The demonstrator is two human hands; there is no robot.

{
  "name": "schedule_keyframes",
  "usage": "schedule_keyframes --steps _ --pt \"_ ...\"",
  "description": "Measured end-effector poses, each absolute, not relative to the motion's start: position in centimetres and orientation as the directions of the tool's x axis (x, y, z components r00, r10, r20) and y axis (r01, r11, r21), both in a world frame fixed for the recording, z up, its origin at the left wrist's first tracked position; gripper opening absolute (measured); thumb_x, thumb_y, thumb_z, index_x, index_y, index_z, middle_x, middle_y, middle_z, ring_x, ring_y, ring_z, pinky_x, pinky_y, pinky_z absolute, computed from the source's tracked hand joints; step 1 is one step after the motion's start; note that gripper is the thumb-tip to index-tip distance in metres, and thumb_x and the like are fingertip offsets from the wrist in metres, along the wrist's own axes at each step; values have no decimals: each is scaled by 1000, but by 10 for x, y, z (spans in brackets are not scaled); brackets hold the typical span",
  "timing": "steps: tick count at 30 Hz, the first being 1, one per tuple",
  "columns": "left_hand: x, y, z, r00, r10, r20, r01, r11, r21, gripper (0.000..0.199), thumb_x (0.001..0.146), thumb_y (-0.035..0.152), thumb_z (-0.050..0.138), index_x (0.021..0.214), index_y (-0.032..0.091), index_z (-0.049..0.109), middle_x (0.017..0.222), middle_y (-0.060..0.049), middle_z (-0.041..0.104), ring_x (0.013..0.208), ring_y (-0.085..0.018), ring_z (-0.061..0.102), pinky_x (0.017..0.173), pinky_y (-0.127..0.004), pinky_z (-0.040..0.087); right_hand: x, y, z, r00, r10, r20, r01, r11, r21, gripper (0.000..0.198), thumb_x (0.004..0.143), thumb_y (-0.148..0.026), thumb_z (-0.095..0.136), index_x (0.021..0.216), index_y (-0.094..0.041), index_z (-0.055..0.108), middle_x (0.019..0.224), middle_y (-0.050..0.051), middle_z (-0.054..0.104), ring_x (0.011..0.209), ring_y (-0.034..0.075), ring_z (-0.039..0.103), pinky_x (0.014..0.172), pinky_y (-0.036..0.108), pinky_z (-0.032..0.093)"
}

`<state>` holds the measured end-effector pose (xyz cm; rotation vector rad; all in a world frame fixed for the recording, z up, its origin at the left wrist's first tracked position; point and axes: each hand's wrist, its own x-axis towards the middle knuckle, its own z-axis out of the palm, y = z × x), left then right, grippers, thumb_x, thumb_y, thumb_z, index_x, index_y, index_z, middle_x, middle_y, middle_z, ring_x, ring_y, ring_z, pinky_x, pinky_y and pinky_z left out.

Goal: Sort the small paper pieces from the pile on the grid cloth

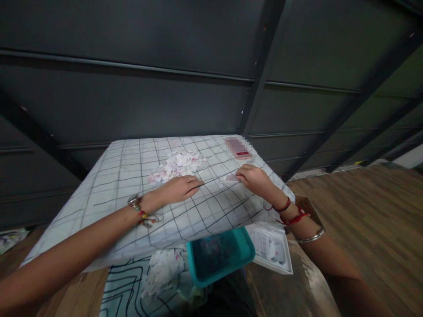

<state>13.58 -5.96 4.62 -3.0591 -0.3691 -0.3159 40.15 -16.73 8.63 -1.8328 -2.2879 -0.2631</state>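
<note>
- The right hand is over the front right of the tabletop, its grip pinched on a slip of pale paper.
- The slip lies low against the checked cloth, between the two hands, its free end pointing left.
- The left hand rests palm down just in front of the scraps; its fingers lie close together, and I cannot tell whether its grip holds anything.
- The scraps, white with pinkish bits, form a loose heap left of the slip.
- A phone lies beyond the right hand.
- Below the tabletop's near edge, a teal tub sits between a second heap and a white box.
</note>
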Motion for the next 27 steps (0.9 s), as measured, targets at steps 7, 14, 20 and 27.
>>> schedule_keyframes --steps 7,14,20,27 --pt "105 -58 42 954 199 224 205 -979 -7 28 92 23 33 110 17 53 102 -7 56 94 -16 54 85 -28 44 396 -172 91 -192 919 343 979 203 4 18 85 -21 46 83 -15 63 83 7 60 84 17 54 73 24 38" --pt "92 -58 37 949 138 283 160 -986 -53 27 91 22 35 105 16 56 100 -7 58 92 -15 55 83 -27 45 399 -169 84 -197 945 262 980 198 23 19 85 -20 46 83 -14 64 84 7 61 85 16 54 73 24 38" --pt "75 -54 38 949 175 262 225 -959 -173 27 91 22 34 104 18 57 100 -6 59 92 -15 56 84 -27 43 393 -192 90 -268 912 311 958 288 -19 19 86 -21 46 84 -16 64 83 6 61 82 16 54 73 24 39" --pt "71 -52 39 923 180 340 249 -953 -172 27 90 25 35 99 17 60 98 -7 61 91 -16 57 84 -29 44 400 -163 80 -124 945 301 991 136 -18 18 85 -20 47 84 -14 64 84 8 62 84 17 55 74 24 39"
